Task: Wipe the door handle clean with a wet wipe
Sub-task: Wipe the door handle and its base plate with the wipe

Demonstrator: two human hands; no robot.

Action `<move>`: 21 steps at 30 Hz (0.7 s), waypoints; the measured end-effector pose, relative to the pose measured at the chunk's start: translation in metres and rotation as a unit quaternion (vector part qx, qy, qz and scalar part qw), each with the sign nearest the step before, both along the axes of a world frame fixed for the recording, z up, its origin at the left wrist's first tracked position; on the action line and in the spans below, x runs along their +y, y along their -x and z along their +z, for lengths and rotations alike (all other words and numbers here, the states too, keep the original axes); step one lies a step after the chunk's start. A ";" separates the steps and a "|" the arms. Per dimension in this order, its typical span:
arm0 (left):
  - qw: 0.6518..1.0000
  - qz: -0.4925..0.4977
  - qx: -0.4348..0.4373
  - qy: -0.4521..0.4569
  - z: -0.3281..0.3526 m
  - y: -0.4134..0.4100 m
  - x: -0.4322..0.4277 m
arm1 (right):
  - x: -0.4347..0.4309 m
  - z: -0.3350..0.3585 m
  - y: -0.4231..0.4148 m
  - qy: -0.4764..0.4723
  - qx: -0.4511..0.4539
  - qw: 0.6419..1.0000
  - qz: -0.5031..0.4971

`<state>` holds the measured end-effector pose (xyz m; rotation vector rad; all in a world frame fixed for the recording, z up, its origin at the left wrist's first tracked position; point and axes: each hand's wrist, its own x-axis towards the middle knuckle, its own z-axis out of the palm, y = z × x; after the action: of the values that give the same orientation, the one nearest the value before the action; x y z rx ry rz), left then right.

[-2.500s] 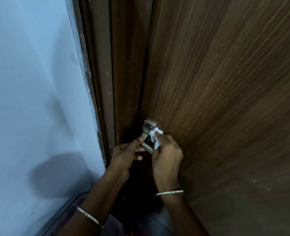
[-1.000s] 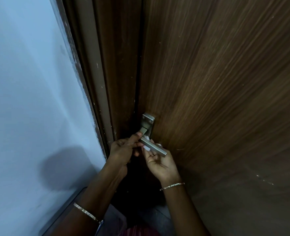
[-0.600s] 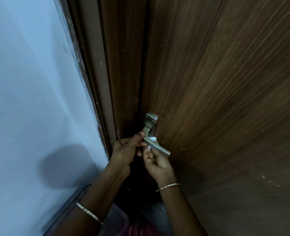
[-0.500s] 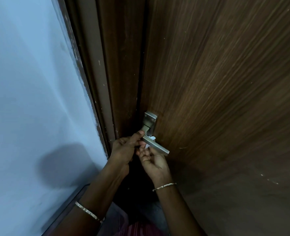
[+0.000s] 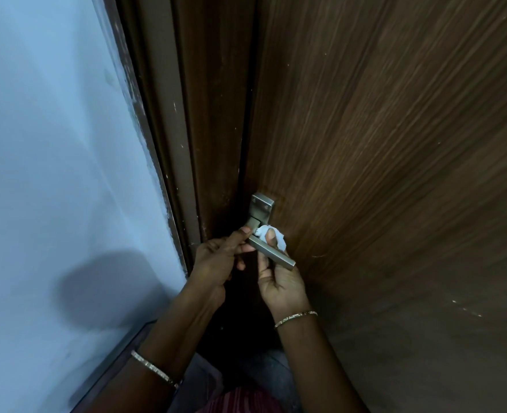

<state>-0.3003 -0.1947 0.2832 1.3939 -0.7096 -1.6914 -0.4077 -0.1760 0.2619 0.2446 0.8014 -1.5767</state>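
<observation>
A square-section metal door handle (image 5: 277,256) sticks out from its plate (image 5: 262,207) on the brown wooden door (image 5: 395,174). My left hand (image 5: 216,260) pinches the lever near its neck with thumb and forefinger. My right hand (image 5: 279,281) reaches up from under the lever, palm toward me, and its fingers curl round the bar with a crumpled white wet wipe (image 5: 271,236) pressed against the far side. Most of the wipe is hidden behind the lever and fingers.
The dark door frame (image 5: 192,144) runs just left of the handle, and a pale blue wall (image 5: 61,174) fills the left side. Grey floor and striped clothing show at the bottom edge.
My right hand went from on top of the lever to underneath it. In the last half second the wipe has come up over the far side near the neck. My left hand stays.
</observation>
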 end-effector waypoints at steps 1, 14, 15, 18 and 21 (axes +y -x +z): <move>1.000 0.000 -0.001 0.001 0.000 0.000 0.000 | -0.001 0.000 -0.001 -0.003 -0.007 1.000 0.000; 1.000 0.013 0.004 -0.026 -0.006 -0.001 -0.001 | -0.003 -0.012 0.026 0.074 0.011 0.982 0.175; 1.000 0.010 0.003 -0.029 -0.007 -0.001 -0.001 | -0.002 -0.014 0.029 0.076 0.011 0.979 0.187; 0.999 0.010 0.000 -0.033 -0.008 -0.001 -0.001 | 0.001 -0.016 0.034 0.071 -0.004 0.976 0.204; 0.999 0.010 -0.002 -0.036 -0.009 -0.001 -0.002 | -0.001 -0.011 0.034 0.069 -0.003 0.975 0.213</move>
<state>-0.2990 -0.1962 0.2743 1.4505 -0.6408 -1.7127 -0.4418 -0.1768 0.2511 -0.0250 0.6824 -1.2175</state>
